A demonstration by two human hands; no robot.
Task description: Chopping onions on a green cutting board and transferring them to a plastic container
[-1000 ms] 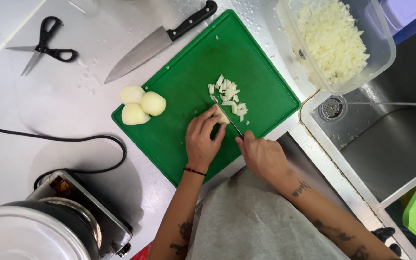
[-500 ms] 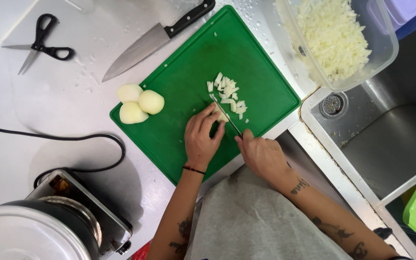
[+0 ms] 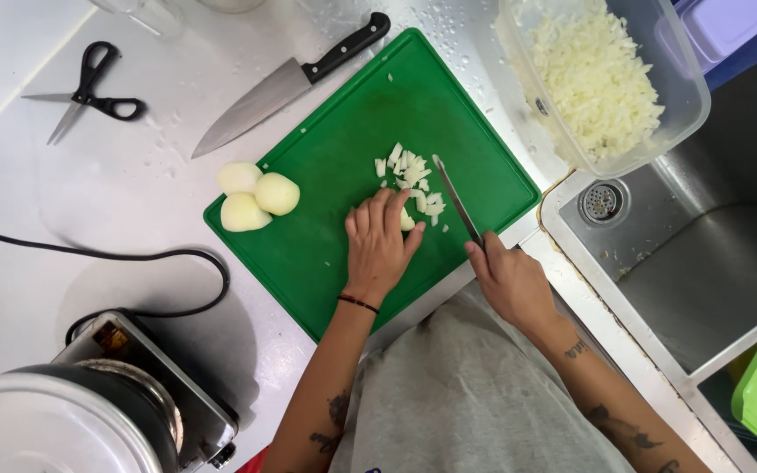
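Left hand (image 3: 380, 245) presses fingertips on the onion piece (image 3: 406, 221); right hand (image 3: 512, 282) grips a small knife (image 3: 456, 198), just right of the diced onion (image 3: 412, 175).

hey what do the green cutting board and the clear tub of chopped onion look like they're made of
Green cutting board: likely plastic, going by its uniform matte colour. Clear tub: probably thin plastic, with see-through, slightly cloudy walls and rounded corners.
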